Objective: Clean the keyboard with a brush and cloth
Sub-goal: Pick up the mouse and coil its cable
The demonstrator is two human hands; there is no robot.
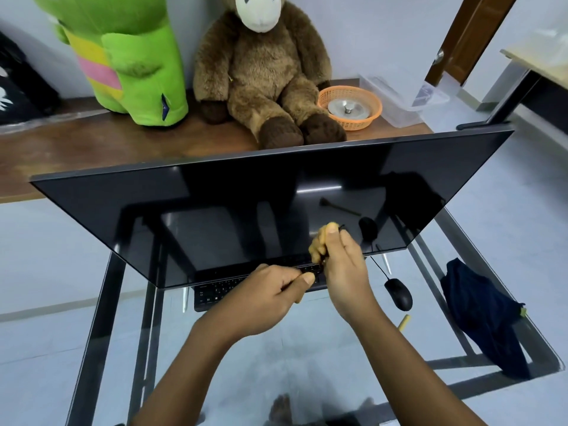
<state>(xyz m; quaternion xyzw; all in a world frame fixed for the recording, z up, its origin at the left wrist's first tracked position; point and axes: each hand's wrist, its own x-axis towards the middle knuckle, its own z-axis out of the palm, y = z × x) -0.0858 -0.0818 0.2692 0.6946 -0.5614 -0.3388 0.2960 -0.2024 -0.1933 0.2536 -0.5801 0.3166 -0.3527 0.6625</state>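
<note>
Above the keyboard (pixel 215 292), the left hand (pixel 264 299) gripped a tan handle (pixel 299 299); the right hand (pixel 344 265) pinched a small dark thing (pixel 341 227).

**Hidden and Cropped Items**

Keyboard (pixel 212 295): far rows concealed under monitor (pixel 246 216), right end covered by left hand (pixel 264 299) and right hand (pixel 344 272); key legends too small to be read. Brush (pixel 404 322): only tan handle end exposed beside right forearm. Small dark item (pixel 341 227) at right thumb: unidentifiable. Green plush (pixel 129 63), brown plush (pixel 261 75): heads cropped by top edge.
</note>
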